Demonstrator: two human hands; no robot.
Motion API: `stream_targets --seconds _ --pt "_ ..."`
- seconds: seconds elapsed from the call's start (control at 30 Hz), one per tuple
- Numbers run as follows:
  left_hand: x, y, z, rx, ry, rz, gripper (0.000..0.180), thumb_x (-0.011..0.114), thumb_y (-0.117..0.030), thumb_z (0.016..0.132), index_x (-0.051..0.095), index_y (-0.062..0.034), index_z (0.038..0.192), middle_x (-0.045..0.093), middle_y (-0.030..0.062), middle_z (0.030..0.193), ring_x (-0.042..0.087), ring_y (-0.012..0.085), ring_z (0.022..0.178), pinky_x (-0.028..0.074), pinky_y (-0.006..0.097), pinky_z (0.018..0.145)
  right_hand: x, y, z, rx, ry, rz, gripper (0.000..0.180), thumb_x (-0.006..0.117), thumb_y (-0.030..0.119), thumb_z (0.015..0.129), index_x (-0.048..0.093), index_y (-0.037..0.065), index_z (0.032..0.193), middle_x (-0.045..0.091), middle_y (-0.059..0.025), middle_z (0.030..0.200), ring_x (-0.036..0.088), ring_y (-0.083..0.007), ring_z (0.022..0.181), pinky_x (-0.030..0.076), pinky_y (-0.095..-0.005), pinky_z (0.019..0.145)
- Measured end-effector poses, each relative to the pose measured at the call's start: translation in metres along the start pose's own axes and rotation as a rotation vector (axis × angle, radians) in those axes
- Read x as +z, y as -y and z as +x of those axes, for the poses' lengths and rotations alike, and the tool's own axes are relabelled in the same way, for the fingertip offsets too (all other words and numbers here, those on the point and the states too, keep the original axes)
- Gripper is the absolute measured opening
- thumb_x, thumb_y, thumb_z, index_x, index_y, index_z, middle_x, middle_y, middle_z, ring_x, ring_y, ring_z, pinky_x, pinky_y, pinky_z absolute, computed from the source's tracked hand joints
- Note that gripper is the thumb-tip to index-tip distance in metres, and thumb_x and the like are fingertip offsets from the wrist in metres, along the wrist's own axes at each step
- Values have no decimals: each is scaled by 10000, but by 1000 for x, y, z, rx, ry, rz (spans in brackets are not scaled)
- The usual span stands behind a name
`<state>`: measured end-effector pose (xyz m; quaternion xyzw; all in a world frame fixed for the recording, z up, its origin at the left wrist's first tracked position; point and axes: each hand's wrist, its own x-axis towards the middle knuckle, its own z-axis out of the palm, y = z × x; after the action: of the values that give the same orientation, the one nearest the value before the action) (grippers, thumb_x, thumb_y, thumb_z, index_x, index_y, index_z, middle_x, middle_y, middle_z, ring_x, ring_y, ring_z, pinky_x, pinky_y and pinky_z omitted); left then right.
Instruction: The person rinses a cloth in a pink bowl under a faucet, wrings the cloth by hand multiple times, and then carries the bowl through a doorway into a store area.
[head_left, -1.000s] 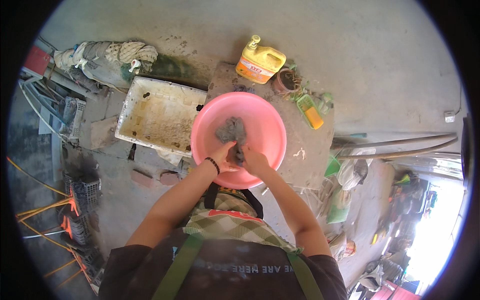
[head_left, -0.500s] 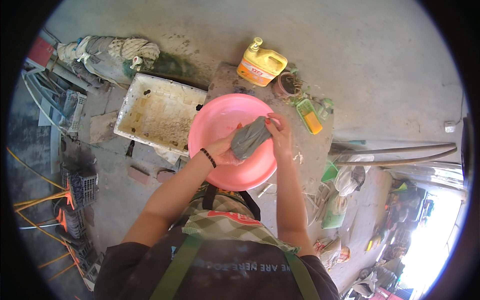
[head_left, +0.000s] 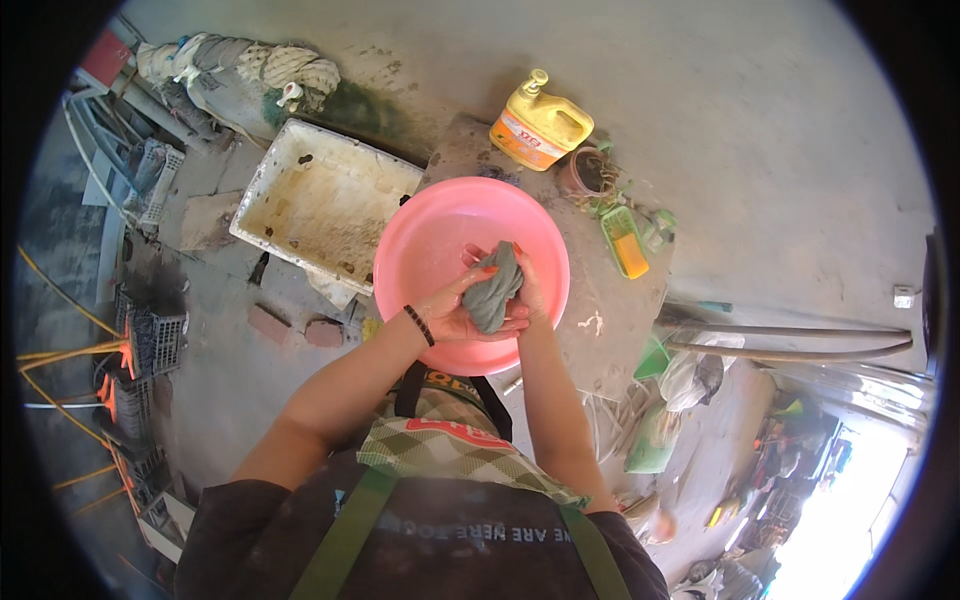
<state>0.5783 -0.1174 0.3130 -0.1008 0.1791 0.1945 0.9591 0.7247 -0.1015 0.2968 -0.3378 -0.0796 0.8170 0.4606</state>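
— Head view: what have the hands got?
— Both are closed on a grey cloth (head_left: 494, 290), bunched up over the pink basin (head_left: 430, 240) — left hand (head_left: 452, 312) cupped under it, right hand (head_left: 527, 290) wrapped round its other side.
— And around the basin?
— A dirty white tray (head_left: 325, 205) touching its left rim, a yellow jug (head_left: 540, 127) just beyond it.

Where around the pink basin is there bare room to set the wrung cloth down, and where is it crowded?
Free: inside the pink basin left of the hands, and the slab to its right, below the orange tray. Crowded: behind the basin, where the yellow jug and small pot stand.
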Motion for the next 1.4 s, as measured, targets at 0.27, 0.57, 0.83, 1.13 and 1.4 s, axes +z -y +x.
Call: stream_targets --seconds 0.27,0.57,0.83,1.13,1.4 --pt "-14 -5 14 143 -193 671 324 682 -299 842 558 -92 1058 589 1 836 551 89 655 394 208 476 -12 39 29 113 16 -471 256 519 127 878 562 -16 1086 620 -160 974 631 -235 840 549 -368 742" --pt "-14 19 44 218 -667 1072 226 687 -284 732 565 -133 846 460 -14 601 398 97 440 282 253 379 -21 19 39 -48 -62 -1086 227 601 161 848 621 11 1017 621 -82 854 607 -150 771 512 -282 646" --pt "-36 27 47 209 -546 903 241 684 -304 719 554 -127 819 459 13 590 410 123 409 300 277 367 -18 19 23 -98 149 -1265 221 650 217 808 631 7 875 639 -77 821 588 -145 751 488 -299 682" --pt "-54 33 61 598 -921 1682 450 600 -453 777 598 -71 1014 673 155 856 651 322 753 498 419 652 -18 -14 42 -275 -311 -1805 241 530 192 837 639 -20 875 635 -248 925 633 -382 832 488 -450 710" --pt "-96 25 62 573 -911 1689 459 630 -413 748 592 -76 1058 653 187 997 618 369 935 489 441 781 -34 -33 47 -221 -312 -1703 265 526 212 878 604 -32 947 642 -218 859 624 -382 815 493 -430 766"
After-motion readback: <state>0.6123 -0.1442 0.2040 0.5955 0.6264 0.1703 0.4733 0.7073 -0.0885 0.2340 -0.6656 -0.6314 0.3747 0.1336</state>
